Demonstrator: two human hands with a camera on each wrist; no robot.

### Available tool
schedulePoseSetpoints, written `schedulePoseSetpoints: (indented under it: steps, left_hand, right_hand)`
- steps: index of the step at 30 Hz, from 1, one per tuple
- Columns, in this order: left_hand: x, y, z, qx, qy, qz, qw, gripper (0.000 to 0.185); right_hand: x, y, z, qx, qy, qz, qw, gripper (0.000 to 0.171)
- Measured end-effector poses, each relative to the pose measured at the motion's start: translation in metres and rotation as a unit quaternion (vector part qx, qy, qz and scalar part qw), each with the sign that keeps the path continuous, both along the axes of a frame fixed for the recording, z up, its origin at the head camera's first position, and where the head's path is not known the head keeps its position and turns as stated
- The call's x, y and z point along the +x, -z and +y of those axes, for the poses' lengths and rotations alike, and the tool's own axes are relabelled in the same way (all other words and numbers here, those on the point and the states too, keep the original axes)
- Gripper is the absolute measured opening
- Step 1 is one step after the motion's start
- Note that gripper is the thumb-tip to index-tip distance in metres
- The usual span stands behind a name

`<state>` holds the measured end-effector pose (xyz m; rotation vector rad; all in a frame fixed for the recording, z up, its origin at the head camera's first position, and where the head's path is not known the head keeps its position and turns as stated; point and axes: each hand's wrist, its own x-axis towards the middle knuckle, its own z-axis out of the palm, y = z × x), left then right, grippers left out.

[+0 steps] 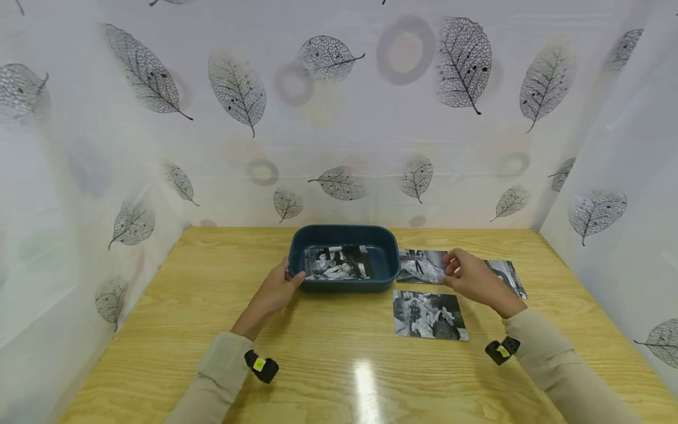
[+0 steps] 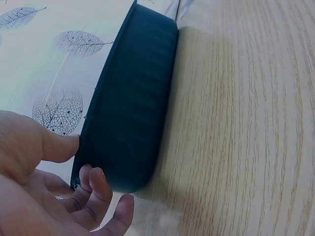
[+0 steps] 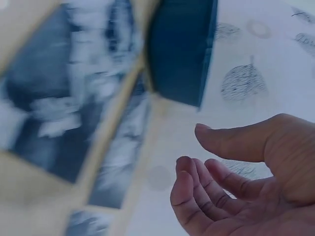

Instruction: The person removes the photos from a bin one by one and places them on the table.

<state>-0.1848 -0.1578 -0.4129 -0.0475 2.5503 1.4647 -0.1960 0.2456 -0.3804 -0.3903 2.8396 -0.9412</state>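
A dark blue rectangular bin (image 1: 344,287) stands on the table with a black-and-white photo print (image 1: 339,263) lying in it. My left hand (image 1: 276,290) grips the bin's near left corner, thumb at the rim and fingers against the outer wall. Over the table to the right of the bin, my right hand (image 1: 472,281) hovers with thumb and fingers apart and nothing between them, as the right wrist view shows. It partly covers one photo print (image 1: 418,265) beside the bin and another print (image 1: 507,275) farther right. A third print (image 1: 429,315) lies nearer to me.
The wooden table (image 1: 339,353) runs back to a pale curtain (image 1: 365,135) printed with leaves, which also hangs along both sides. Wrist cameras are strapped to both sleeves. Light glares off the table near its front.
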Motion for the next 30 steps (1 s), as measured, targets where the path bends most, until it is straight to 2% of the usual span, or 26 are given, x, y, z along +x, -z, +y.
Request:
schedulePoseSetpoints:
  steps: [6, 11, 17, 24, 30]
  left_hand:
    - [-0.001, 0.0, 0.0, -0.004, -0.003, 0.003, 1.0, 0.068]
    - [-0.002, 0.002, 0.0, -0.009, -0.002, 0.007, 0.9999, 0.068]
    - [-0.003, 0.004, 0.0, -0.002, -0.004, 0.014, 0.9999, 0.063]
    - [-0.004, 0.004, 0.001, -0.007, -0.007, 0.029, 0.9995, 0.049]
    - [-0.003, 0.003, 0.001, -0.014, -0.011, 0.018, 0.9997, 0.06]
  right_hand:
    - [-0.023, -0.026, -0.03, -0.011, -0.024, 0.008, 1.0, 0.04]
    - [-0.04, -0.034, -0.062, -0.003, -0.058, 0.016, 0.998, 0.044]
    - [-0.057, -0.028, -0.099, 0.004, -0.09, -0.003, 0.996, 0.048]
    - [-0.074, -0.012, -0.128, 0.035, -0.113, -0.011, 0.993, 0.056]
    - [-0.084, 0.003, -0.143, 0.064, -0.124, -0.01, 0.99, 0.063]
